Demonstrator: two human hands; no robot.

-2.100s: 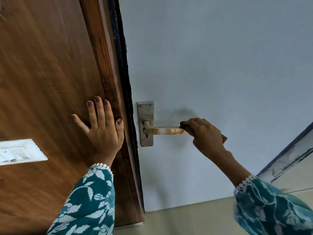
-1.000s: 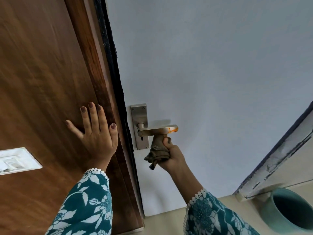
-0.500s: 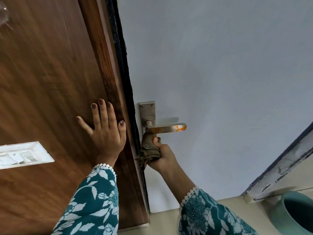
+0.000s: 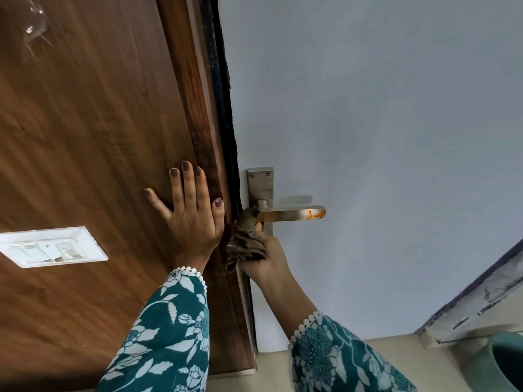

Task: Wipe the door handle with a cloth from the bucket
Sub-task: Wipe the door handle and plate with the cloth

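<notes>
A silver lever door handle [image 4: 294,214] on a metal backplate [image 4: 260,185] sticks out to the right from the pale blue door [image 4: 368,137]. An orange smear marks its free end. My right hand [image 4: 267,260] is below the handle, shut on a bunched brown cloth [image 4: 245,239] whose top presses against the inner end of the lever by the backplate. My left hand [image 4: 192,216] lies flat with fingers spread on the brown wooden panel [image 4: 99,137] left of the door edge.
A white switch plate [image 4: 52,247] is set into the wooden panel at the left. The teal bucket [image 4: 501,363] stands on the beige floor at the lower right, partly cut off. A worn pale frame [image 4: 481,301] runs diagonally above the bucket.
My right hand with the cloth went from the lever's free end to underneath it, then slid left to its inner end by the backplate. My left hand stayed on the wood.
</notes>
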